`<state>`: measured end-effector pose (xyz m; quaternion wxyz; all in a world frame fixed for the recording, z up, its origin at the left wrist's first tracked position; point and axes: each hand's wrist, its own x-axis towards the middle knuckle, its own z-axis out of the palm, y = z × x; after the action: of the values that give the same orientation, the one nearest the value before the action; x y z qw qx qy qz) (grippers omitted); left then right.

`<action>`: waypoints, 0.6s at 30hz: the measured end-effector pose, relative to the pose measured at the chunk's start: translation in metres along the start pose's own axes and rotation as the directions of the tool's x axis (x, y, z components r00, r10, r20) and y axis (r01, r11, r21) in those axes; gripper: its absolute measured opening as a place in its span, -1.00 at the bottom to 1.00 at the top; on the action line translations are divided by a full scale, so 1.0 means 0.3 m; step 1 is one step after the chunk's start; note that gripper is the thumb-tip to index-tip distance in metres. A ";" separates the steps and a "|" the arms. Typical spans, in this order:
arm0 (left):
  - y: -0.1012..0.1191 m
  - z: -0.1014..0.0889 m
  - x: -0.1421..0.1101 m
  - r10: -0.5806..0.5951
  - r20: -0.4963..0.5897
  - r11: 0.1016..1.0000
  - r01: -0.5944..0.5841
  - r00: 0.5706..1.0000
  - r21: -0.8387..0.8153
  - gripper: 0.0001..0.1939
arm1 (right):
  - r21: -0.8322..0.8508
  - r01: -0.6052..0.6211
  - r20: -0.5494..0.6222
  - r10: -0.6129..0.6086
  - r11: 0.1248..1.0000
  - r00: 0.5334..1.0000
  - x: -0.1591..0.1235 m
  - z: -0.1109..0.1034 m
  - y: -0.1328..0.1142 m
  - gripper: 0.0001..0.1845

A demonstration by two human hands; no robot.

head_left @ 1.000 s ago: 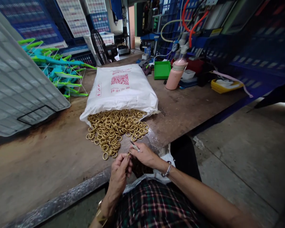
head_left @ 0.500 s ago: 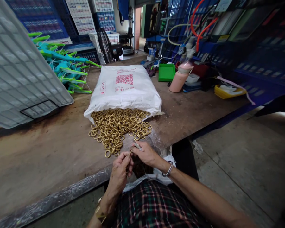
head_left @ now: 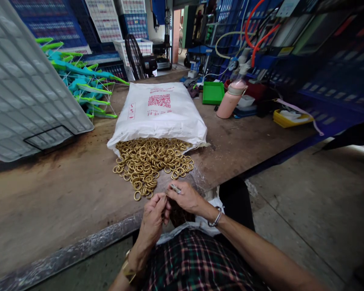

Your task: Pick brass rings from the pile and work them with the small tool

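Observation:
My right hand (head_left: 185,197) is closed around a small silver pointed metal tool (head_left: 175,188) whose exact kind I cannot make out. Fingers pinched, my left hand (head_left: 155,212) meets the right fingertips at the table's front edge; whatever it grips is hidden between the fingers. Just beyond both hands lies a heap of gold-coloured rings (head_left: 151,161), spilling from the mouth of a white woven sack (head_left: 160,117) with red print. Below the hands, an open white bag (head_left: 182,227) with dark contents rests at my lap, partly covered by my wrists.
A grey plastic crate (head_left: 33,93) stands on its side at the left of the brown table (head_left: 63,190), beside green and turquoise plastic pieces (head_left: 87,87). To the back right are a green tray (head_left: 212,93), a pink bottle (head_left: 229,103) and a yellow tray (head_left: 291,118).
The silver tool has tilted slightly in my right hand, its tip now less raised. Both hands stay together in nearly the same place; the rings and sack look unchanged.

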<state>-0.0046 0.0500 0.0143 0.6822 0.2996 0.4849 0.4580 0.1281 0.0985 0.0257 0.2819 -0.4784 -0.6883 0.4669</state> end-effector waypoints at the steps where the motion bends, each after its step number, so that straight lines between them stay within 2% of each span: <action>1: 0.000 0.001 0.000 0.006 0.001 1.000 -0.006 1.000 0.008 -0.71 | -0.017 -0.004 0.004 0.004 1.000 1.000 0.000 0.001 0.000 -0.77; 7: 0.003 0.007 -0.001 -0.001 -0.016 1.000 0.001 1.000 0.007 -0.69 | -0.064 0.000 -0.030 -0.002 0.998 1.000 0.005 0.004 0.011 -0.74; 10: 0.006 0.011 -0.003 -0.013 -0.038 1.000 0.013 0.999 -0.006 -0.66 | -0.206 0.019 -0.060 -0.032 0.978 0.998 -0.007 -0.002 0.017 -0.78; 14: 0.002 0.014 -0.002 0.008 -0.062 1.000 -0.007 0.998 0.015 -0.65 | -0.464 0.097 0.076 -0.069 0.880 0.995 -0.036 -0.007 0.015 -0.86; 18: -0.015 0.014 0.004 0.028 -0.087 0.997 -0.022 0.996 0.069 -0.66 | -0.584 0.101 0.142 -0.022 0.806 0.990 -0.047 0.003 0.008 -0.80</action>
<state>0.0009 0.0493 0.0114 0.6437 0.3080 0.5260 0.4627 0.1337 0.0854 0.0241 0.0900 -0.4886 -0.8309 0.2506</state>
